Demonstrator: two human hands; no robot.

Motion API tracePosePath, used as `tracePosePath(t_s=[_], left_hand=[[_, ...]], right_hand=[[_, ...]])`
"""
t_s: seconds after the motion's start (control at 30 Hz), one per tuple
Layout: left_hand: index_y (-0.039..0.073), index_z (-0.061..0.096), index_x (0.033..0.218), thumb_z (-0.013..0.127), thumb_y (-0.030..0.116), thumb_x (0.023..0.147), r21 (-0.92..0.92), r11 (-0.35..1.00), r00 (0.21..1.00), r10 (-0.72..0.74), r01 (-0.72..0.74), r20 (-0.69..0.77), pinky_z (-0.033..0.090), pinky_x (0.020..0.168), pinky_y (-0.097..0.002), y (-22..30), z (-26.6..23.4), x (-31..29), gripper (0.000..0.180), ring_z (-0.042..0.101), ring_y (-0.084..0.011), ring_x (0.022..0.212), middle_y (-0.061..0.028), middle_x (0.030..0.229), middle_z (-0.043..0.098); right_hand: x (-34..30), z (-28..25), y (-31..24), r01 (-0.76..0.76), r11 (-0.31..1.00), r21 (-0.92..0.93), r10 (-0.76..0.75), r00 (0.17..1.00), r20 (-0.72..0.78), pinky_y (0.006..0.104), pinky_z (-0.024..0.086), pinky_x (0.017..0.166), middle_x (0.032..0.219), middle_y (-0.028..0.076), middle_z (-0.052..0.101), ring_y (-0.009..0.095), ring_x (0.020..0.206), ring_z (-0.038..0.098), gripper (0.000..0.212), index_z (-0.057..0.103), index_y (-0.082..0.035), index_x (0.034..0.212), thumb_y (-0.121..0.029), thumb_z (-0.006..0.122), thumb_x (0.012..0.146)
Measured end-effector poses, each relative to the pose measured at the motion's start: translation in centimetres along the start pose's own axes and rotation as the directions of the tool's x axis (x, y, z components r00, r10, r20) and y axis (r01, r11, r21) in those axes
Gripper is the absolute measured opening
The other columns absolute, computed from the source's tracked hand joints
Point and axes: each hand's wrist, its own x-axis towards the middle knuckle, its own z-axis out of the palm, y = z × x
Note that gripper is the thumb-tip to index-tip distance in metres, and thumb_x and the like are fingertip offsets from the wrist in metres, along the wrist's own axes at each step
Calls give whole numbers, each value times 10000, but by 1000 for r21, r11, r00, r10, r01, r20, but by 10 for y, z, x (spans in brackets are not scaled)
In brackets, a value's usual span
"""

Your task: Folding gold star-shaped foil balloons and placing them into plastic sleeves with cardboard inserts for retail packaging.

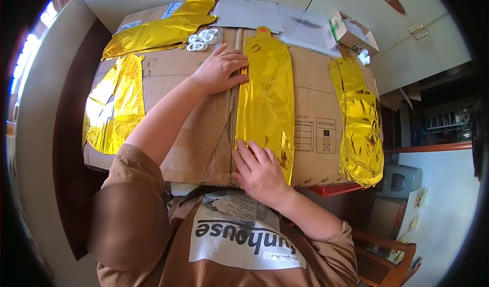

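Currently, open box (348, 37) holds whitish contents (358, 29); hands (220, 72) (262, 176) touch gold foil (268, 93).

Seemingly a home room, pale cabinets (433, 42), wooden chair (391, 244)

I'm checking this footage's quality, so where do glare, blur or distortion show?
All in the head view: glare whitens the lower-left foil piece; the bright window washes out; the brown panel bows; a round patch beside the printed shirt is blurred.
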Motion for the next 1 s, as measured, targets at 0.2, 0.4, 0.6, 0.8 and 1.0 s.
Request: tracePosePath(t_s=[0.2,0.4,0.6,0.8,1.0], left_hand=[[77,692,1216,715,365,911,-11,1000,999,-25,25,-25,274,1201,-550,-1,2,0,420,513,-273,1362,-108,1342,648],[91,705,1173,682,362,933,-41,999,995,-27,23,-96,306,1173,-541,-9,6,-6,363,541,-264,1325,-105,1312,658],[88,704,1169,646,331,969,-121,992,986,-50,31,-161,333,1153,-558,-4,4,-5,320,578,-273,1282,-111,1338,648],[91,712,1063,684,211,915,-190,979,970,-112,70,-217,402,1102,-554,-3,-10,-11,193,622,-267,1187,-84,1251,669],[95,713,1060,671,189,920,-181,983,976,-43,3,-214,418,1093,-528,-11,-20,-13,174,619,-298,1181,-105,1266,660]], right_hand=[[-8,-6,-7,22,1000,-22,-22,1000,13,430,435,976,1356,157,606,314,1219,537,537,652,6,1246,-246,790,793],[45,-63,53,52,974,221,-13,985,-175,410,498,883,1119,117,725,265,976,685,346,693,-13,1181,-229,710,911],[190,-72,199,-256,948,187,291,937,-192,418,563,833,1043,164,732,320,924,712,223,740,-72,1093,-211,659,938],[302,11,256,-119,941,-318,78,987,-139,448,524,986,1296,138,648,350,1135,650,392,639,-31,1244,-308,617,968],[317,37,247,14,852,-523,29,997,75,446,582,837,998,145,708,320,973,704,136,608,-54,1002,-155,549,932]])
